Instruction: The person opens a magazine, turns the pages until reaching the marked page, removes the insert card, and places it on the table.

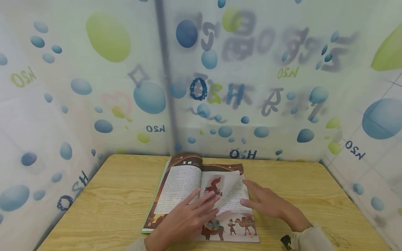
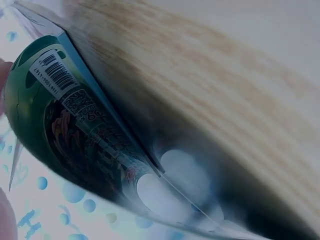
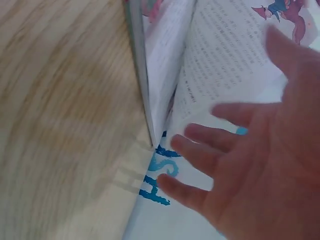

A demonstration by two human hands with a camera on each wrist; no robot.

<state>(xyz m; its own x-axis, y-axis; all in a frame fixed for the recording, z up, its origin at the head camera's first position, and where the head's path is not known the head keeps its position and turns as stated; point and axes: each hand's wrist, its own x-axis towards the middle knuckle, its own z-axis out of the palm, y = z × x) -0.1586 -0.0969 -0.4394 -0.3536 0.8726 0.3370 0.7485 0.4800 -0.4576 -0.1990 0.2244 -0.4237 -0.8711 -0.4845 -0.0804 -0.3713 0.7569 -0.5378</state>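
Observation:
An illustrated book [image 1: 179, 188] lies spread on a wooden table, with text on its pages and camels drawn along the bottom. A right-hand page [image 1: 233, 179] is lifted and curved, with a red figure on it. Over the middle of the book is my left hand [image 1: 191, 218], fingers extended across the right page. My right hand [image 1: 271, 202] is at the right edge of the book, fingers straight and spread; the right wrist view shows nothing in that hand [image 3: 255, 155]. In the left wrist view appears the green cover [image 2: 75, 120] with a barcode.
The wooden tabletop [image 1: 106, 195] extends to both sides of the book. Behind it hangs a pale curtain [image 1: 125, 76] with blue and green spots and lettering. A small black object [image 1: 285, 241] is beside the right sleeve [image 1: 314, 238].

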